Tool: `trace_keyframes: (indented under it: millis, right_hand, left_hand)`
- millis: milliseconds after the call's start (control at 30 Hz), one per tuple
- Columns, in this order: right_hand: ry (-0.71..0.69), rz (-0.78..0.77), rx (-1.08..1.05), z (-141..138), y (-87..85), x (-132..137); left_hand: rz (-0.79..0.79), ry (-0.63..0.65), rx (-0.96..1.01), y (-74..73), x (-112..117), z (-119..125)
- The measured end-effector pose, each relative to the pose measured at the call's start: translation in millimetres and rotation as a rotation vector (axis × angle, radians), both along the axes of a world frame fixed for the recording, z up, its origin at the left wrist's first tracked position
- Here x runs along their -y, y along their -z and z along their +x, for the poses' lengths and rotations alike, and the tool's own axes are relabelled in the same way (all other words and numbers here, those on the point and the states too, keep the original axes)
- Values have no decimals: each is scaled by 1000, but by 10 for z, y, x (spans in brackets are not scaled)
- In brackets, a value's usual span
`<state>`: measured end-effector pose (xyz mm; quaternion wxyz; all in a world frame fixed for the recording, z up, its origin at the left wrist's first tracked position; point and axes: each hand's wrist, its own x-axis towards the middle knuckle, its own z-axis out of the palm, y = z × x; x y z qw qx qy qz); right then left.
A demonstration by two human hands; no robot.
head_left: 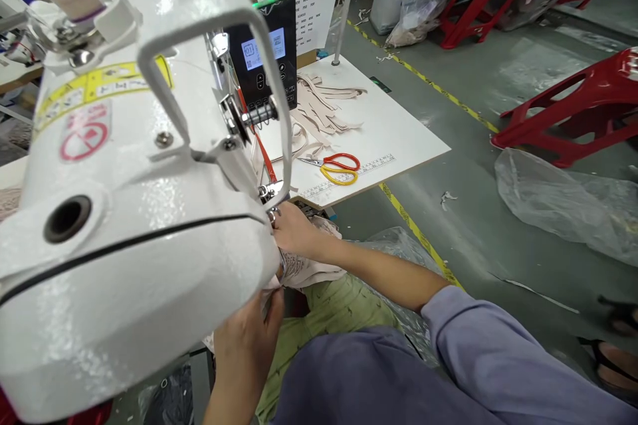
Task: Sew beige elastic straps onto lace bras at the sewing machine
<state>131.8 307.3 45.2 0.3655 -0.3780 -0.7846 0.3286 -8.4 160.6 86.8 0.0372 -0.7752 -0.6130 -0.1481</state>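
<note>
Pale pink lace fabric (pixel 312 271), seemingly part of a garment, hangs below the head of a white sewing machine (pixel 149 212) and over my lap. My left hand (pixel 252 329) pinches an edge of this fabric between thumb and fingers, just under the machine head. Beyond it, my right hand (pixel 298 232) is beside the needle area with bent fingers closed on the fabric. The machine head covers its fingertips and the needle. Some of the fabric is also hidden behind the machine and my right forearm.
Scissors (pixel 340 167) with red and yellow handles lie on the white table (pixel 399 139) near a printed ruler. Beige fabric strips (pixel 319 103) are piled behind them. A control panel (pixel 264 53) stands beside the machine. Red stools (pixel 573 106) and plastic bags are on the floor to the right.
</note>
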Motion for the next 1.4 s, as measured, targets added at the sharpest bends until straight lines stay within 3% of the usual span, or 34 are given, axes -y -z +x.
trace_keyframes:
  millis: [167, 367, 533, 733, 933, 1133, 1267, 1400]
  right_hand:
    - [-6, -27, -49, 4, -16, -19]
    - [-18, -73, -177, 49, -36, -18]
    - [-26, -106, -174, 36, -40, -2]
    - [-5, -129, -261, 114, -71, 33]
    - [2, -161, -315, 126, -39, 94]
    - [56, -418, -543, 273, 47, 370]
    - [-10, -527, -436, 480, 28, 705]
    - [-64, -573, -359, 611, 23, 1050]
  left_hand:
    - [-46, -22, 29, 29, 12, 18]
    - [-12, 3, 38, 54, 25, 90]
    - [9, -50, -23, 62, 60, 42]
    - [12, 13, 20, 44, 25, 122]
    - [1, -38, 6, 113, 91, 21]
    - [13, -172, 84, 236, 168, 40]
    - [26, -164, 77, 306, 270, 241]
    - [-5, -81, 107, 483, 577, 571]
